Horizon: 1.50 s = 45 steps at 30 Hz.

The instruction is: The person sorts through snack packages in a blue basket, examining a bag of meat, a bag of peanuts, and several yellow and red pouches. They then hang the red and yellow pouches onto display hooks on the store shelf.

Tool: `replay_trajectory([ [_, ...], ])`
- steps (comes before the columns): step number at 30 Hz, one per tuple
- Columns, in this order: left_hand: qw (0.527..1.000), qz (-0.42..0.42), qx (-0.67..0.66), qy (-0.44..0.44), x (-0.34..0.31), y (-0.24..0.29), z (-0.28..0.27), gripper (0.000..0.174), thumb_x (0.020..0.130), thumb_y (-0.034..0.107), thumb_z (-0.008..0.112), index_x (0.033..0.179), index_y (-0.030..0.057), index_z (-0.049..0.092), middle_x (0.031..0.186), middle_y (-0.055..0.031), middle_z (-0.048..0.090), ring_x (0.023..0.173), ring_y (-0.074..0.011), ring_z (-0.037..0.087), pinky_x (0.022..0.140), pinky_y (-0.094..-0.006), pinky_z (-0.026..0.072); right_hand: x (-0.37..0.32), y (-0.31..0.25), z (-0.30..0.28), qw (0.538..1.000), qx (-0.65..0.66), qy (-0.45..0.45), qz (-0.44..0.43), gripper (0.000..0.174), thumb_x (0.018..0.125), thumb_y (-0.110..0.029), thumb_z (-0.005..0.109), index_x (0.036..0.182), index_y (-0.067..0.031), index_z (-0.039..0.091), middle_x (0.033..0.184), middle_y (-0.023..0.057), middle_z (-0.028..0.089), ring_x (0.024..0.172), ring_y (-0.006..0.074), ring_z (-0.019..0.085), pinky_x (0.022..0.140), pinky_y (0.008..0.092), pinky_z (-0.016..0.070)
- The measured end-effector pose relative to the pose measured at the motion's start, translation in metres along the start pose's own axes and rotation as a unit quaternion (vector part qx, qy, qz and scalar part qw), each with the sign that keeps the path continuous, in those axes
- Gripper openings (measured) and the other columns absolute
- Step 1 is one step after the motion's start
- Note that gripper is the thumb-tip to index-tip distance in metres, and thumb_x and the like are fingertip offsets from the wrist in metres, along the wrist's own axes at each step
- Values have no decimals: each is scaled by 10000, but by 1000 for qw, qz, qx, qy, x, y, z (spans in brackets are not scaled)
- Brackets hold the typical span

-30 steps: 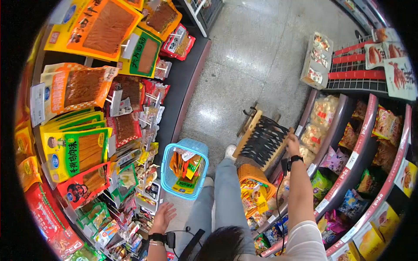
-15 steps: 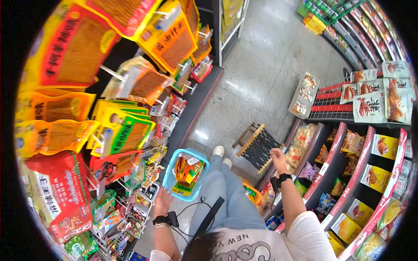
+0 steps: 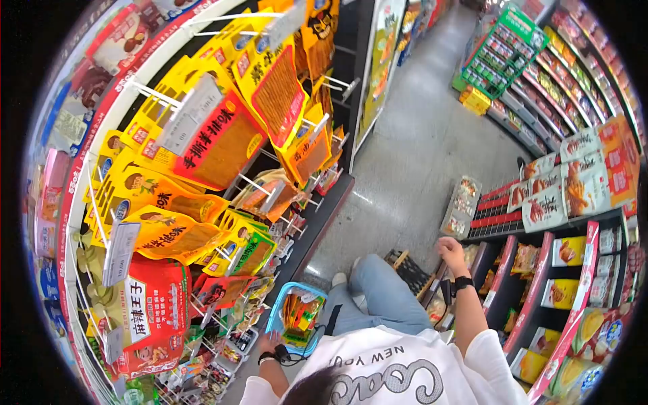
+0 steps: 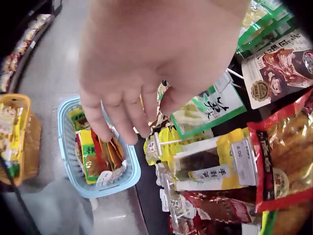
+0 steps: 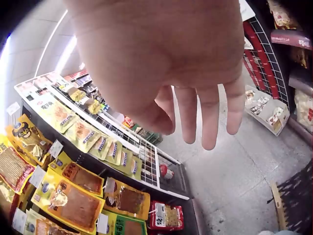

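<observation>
My left hand [image 3: 268, 344] hangs beside the blue plastic basket [image 3: 276, 309] on the floor and holds nothing. Its fingers, loosely bent in the left wrist view, overlap the basket's near side there. Inside the basket lie several snack packets [image 4: 91, 159] in yellow, green and red. Hanging snack bags, among them a green-edged packet [image 4: 208, 111], are close to that hand. My right hand [image 3: 451, 253] is held out over the right side of the aisle, with nothing in it. Its fingers [image 5: 210, 117] hang relaxed in the right wrist view.
A tall rack of hanging yellow and orange packets [image 3: 219, 145] lines the left. On the right stand stepped snack shelves [image 3: 540, 290] and a wire rack with red strips [image 3: 499, 209]. A folding stool [image 3: 408, 270] stands on the floor. An orange basket [image 4: 30, 147] holds more packets.
The head view has swung so the left rack fills more of it and the far aisle shows. My right hand has risen away from beside the folding stool. My left hand stays near the blue basket.
</observation>
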State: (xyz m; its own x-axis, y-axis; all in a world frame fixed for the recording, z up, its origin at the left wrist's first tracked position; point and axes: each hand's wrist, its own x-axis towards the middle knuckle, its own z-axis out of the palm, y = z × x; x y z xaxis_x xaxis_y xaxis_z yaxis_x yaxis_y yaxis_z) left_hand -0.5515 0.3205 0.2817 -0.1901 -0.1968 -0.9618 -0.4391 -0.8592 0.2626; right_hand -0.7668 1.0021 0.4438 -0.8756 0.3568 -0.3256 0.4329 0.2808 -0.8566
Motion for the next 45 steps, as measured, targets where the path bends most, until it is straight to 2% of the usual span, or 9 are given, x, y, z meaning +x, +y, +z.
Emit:
replay_trajectory([
  [5, 993, 69, -91, -23, -3, -17, 65, 360, 895, 143, 459, 1220, -1, 398, 1296, -139, 403, 1206, -263, 431, 963, -441, 413, 83, -3, -4, 998, -38, -41, -32, 225, 842, -6, 503, 1048, -36, 588, 834, 37, 623, 733, 145, 595, 640, 279, 479],
  [12, 992, 108, -54, -20, -65, -45, 183, 345, 916, 308, 433, 1194, 107, 474, 1272, -62, 472, 1206, -231, 436, 969, -432, 380, 208, -9, 22, 938, -267, -181, -129, 234, 850, -103, 575, 1066, -19, 611, 904, 76, 662, 819, 161, 626, 705, 305, 501],
  [21, 996, -9, 9, -93, 77, -160, 238, 406, 895, 348, 464, 1191, 73, 500, 1230, -79, 527, 1147, -260, 487, 964, -418, 385, 357, 96, 51, 963, -136, -233, -8, 287, 819, -184, 593, 1034, 0, 641, 891, 141, 682, 824, 243, 652, 734, 354, 503],
  [26, 648, 55, 759, 35, 148, -201, 180, 461, 750, 112, 624, 1178, 8, 487, 1123, -215, 555, 1059, -366, 529, 922, -406, 429, 391, 168, 117, 914, -291, -281, 37, 517, 805, -183, 617, 1248, 15, 439, 860, 161, 674, 766, 248, 652, 688, 383, 520],
  [34, 750, 253, 602, 103, 214, -315, 130, 508, 809, -27, 480, 1310, 38, 421, 1278, -214, 479, 1230, -319, 410, 1038, -397, 323, 434, 309, 196, 879, -288, -376, 56, 532, 828, -151, 612, 1280, 37, 403, 906, 180, 661, 743, 237, 653, 684, 332, 520],
  [36, 731, 310, 587, 156, 222, -328, 135, 594, 774, -63, 398, 1308, 196, 428, 855, -286, 586, 780, -439, 565, 689, -500, 429, 440, 322, 198, 852, -347, -391, -18, 545, 824, -141, 624, 1279, 44, 387, 902, 189, 659, 730, 225, 650, 653, 335, 524],
  [39, 804, 357, 468, 86, 270, -348, 107, 673, 685, 121, 728, 1281, 107, 417, 1247, -152, 459, 967, -349, 544, 795, -510, 462, 459, 350, 198, 872, -299, -368, -126, 516, 825, -126, 607, 1271, 43, 408, 871, 164, 660, 736, 219, 651, 668, 328, 516],
  [41, 975, 174, 39, 135, 248, -352, 144, 532, 855, 422, 513, 1269, 98, 436, 1249, -126, 453, 973, -284, 541, 831, -435, 445, 450, 367, 182, 890, -244, -347, -167, 497, 829, -119, 593, 1267, 40, 422, 850, 146, 661, 738, 214, 652, 666, 319, 509],
  [45, 972, 210, -104, 18, 272, -400, 103, 629, 879, 432, 476, 1374, 71, 335, 1414, -119, 354, 1214, -322, 418, 973, -491, 332, 402, 390, 98, 919, -153, -342, -123, 453, 843, -99, 571, 1260, 13, 435, 841, 131, 660, 692, 180, 645, 583, 287, 489],
])
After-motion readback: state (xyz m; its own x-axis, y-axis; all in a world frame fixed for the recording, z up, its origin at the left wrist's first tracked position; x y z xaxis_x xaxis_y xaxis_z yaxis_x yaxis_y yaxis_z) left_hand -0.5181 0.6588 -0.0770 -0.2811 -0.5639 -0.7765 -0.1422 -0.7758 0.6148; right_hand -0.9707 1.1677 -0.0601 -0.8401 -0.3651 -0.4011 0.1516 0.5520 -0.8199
